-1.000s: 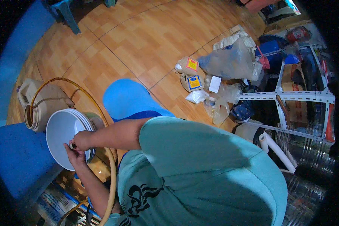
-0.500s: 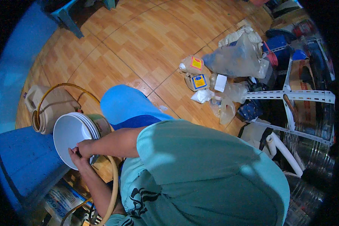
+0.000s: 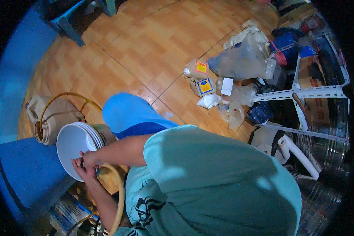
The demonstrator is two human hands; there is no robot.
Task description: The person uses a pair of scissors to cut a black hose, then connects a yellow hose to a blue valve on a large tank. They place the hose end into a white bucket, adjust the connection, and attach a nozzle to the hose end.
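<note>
A white bucket (image 3: 70, 135), several nested together, leans with its mouth turned toward me. At its lower right rim my two hands meet. My right hand (image 3: 91, 159) is closed, its fingers curled toward the other hand. Against it rests my left hand (image 3: 80, 170), fingers bent with one tip sticking up. Anything pinched between them is too small or hidden to make out. A tan hose (image 3: 121, 188) curves up past my left forearm and disappears by my right wrist. Behind the buckets stands a beige jerrycan (image 3: 61, 114), with an amber hose (image 3: 67, 94) arching over it.
A blue surface (image 3: 27, 169) lies left of the bucket. My blue-clothed knee (image 3: 126, 112) is beside it. Paper packets (image 3: 203, 86) and plastic bags (image 3: 244, 61) lie on the tiled floor, near a white metal rack (image 3: 318, 92). A blue-green stool (image 3: 69, 23) stands at the back left.
The view has shifted slightly. My hands stay together at the bucket rim, and their fingers have moved a little, with a right fingertip now raised.
</note>
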